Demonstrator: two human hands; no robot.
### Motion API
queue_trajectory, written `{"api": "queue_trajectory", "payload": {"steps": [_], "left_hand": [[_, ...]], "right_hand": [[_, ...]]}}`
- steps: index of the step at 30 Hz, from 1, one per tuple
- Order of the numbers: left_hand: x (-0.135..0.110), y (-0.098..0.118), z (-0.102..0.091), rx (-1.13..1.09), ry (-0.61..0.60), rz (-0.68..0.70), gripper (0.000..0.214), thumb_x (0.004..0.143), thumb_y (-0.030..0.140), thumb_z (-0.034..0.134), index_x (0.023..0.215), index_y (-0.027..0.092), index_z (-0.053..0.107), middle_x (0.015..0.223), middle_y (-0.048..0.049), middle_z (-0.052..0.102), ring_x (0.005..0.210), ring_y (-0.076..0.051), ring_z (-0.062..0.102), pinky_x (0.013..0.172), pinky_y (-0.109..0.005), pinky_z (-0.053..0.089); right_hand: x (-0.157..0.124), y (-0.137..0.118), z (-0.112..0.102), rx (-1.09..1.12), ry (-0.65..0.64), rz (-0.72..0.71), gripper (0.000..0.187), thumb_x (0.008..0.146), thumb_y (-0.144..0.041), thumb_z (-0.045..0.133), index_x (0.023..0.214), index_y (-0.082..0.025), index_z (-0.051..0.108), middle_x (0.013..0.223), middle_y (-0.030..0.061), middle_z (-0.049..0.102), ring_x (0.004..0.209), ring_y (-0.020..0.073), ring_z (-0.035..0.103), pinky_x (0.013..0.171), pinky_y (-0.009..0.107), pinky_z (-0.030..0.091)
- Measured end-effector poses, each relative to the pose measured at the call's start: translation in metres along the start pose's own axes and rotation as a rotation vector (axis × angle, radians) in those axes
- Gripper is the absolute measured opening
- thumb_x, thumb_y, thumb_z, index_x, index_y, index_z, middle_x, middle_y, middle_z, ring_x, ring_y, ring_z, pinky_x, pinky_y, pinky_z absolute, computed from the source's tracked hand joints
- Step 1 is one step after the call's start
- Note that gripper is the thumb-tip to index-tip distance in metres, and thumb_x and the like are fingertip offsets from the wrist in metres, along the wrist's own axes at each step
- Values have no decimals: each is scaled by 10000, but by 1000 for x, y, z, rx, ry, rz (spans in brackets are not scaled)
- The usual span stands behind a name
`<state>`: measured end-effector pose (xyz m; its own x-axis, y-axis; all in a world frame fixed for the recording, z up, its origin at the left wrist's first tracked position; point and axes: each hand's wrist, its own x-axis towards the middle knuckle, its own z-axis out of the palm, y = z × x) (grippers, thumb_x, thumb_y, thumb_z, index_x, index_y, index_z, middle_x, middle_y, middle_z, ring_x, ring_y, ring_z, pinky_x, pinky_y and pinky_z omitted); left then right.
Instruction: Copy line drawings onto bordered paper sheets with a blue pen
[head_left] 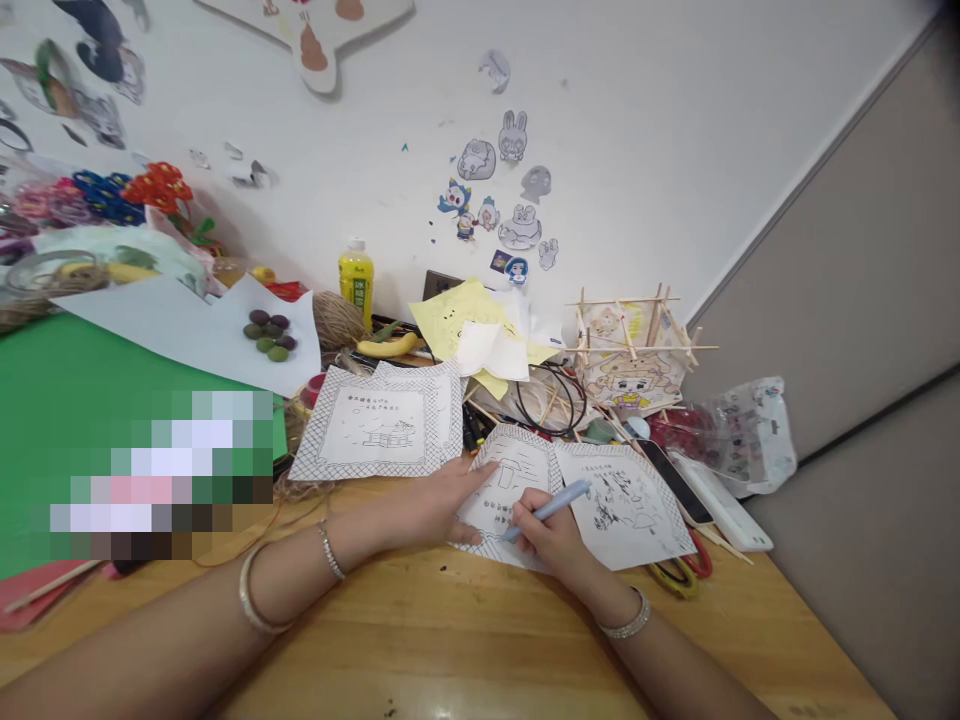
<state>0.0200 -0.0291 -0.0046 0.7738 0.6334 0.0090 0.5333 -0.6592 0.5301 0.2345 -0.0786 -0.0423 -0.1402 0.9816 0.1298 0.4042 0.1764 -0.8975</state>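
My right hand (pixel 553 540) is closed around a light blue pen (pixel 551 507), whose tip rests on a printed line-drawing sheet (pixel 508 478) with a hatched border. My left hand (pixel 435 505) lies flat on the left part of that sheet, fingers stretched out, pressing it onto the wooden table (pixel 450 640). A second sheet (pixel 630 500) lies joined at its right. A third sheet (pixel 382 425) with a similar drawing sits further left and behind. Both wrists wear bracelets.
A green mat (pixel 75 400) covers the left. Behind the sheets stand a yellow bottle (pixel 356 275), a twine ball (pixel 337 318), yellow paper (pixel 457 320) and a stick-frame lantern (pixel 634 350). A phone (pixel 675 480), scissors (pixel 679 575) and a plastic bag (pixel 742 425) lie at right.
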Motion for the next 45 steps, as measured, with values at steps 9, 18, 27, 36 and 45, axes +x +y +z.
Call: {"api": "queue_trajectory", "payload": {"steps": [9,18,27,36,45], "left_hand": [[-2,5,-7,-1,-23,-3,891,753,303,717,1476,150,219,1469,-187,335,1342,-287,332,1090,-374,275],[0,-4,0,0,11,54,904,741,323,718,1474,195,203,1476,-178,329,1338,-303,337,1077,-412,287],[0,-1,-2,-15,5,38,893,742,312,711,1471,174,214,1452,-178,360,1318,-305,360,1071,-397,298],[-1,2,-4,-11,-12,17,885,750,310,701,1471,153,213,1476,-188,315,1341,-307,327,1079,-393,284],[-1,-1,-2,-26,3,37,885,744,307,704,1470,163,219,1484,-185,312,1341,-318,326,1081,-410,277]], "right_hand": [[-1,0,1,-68,-27,-27,340,852,-344,493,541,-218,441,469,-33,513,448,109,453,460,222,340],[-1,2,1,-78,-15,12,324,843,-344,500,551,-214,446,448,-45,465,438,108,412,444,224,297],[-2,-3,0,-19,-37,60,295,819,-332,517,557,-211,459,452,-53,439,441,103,390,442,221,292],[-3,-7,-2,-46,-43,64,251,786,-307,495,557,-205,485,465,-46,450,460,112,401,455,231,279],[-3,-9,-2,30,-39,82,262,746,-311,520,516,-206,455,472,-40,445,487,114,425,466,222,310]]}}
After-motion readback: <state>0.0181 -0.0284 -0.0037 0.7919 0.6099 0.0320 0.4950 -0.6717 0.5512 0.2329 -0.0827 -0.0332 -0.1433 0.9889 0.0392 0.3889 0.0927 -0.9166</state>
